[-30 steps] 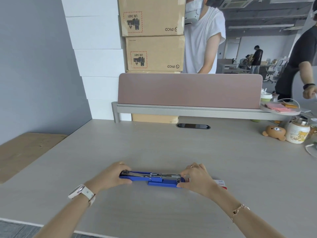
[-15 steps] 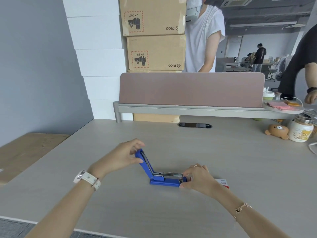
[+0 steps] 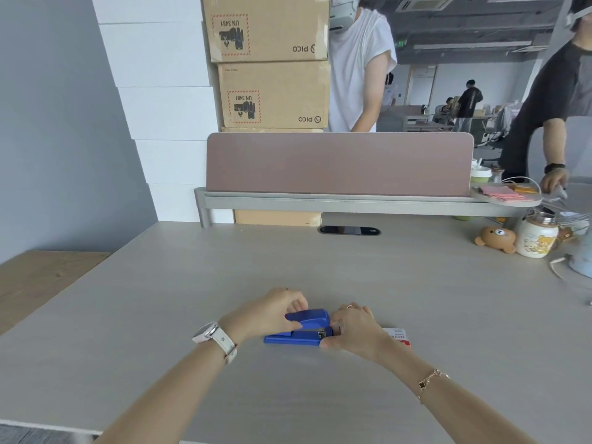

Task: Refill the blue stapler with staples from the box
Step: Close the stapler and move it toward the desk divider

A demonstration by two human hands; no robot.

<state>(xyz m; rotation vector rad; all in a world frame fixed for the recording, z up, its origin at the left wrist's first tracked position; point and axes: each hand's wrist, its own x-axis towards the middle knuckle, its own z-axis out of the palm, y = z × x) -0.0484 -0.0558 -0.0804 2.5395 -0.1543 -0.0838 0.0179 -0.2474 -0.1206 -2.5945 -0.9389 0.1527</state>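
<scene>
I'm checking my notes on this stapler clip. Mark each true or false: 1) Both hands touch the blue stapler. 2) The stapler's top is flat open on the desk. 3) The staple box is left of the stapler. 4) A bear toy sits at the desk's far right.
1) True: the left hand and right hand are both on the blue stapler.
2) False: the top is folded down over the base.
3) False: the staple box lies to its right, partly behind the right hand.
4) True: the bear toy.
</scene>
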